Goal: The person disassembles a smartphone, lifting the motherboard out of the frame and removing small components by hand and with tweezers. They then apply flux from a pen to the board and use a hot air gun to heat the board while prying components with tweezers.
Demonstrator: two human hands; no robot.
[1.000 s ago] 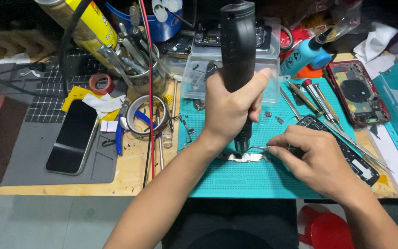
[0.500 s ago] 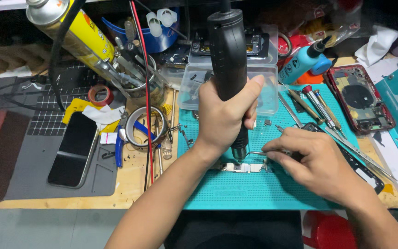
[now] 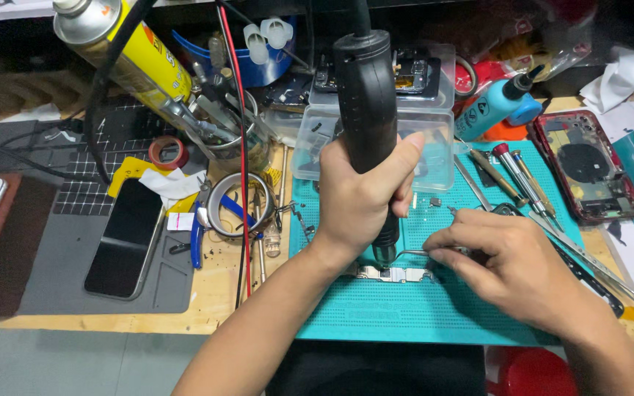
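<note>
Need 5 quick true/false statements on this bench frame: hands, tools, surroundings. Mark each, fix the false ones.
1. The left hand grips a black hot-air handle upright, nozzle down. True.
2. The right hand holds a screwdriver. False: it holds bent tweezers near the nozzle.
3. A small metal board lies on the teal mat under the nozzle. True.
4. The dark phone lies on the teal mat. False: it lies on the grey mat, at left.
5. The blue bottle lies beside the phone. False: it is at upper right, near the red phone frame.
</note>
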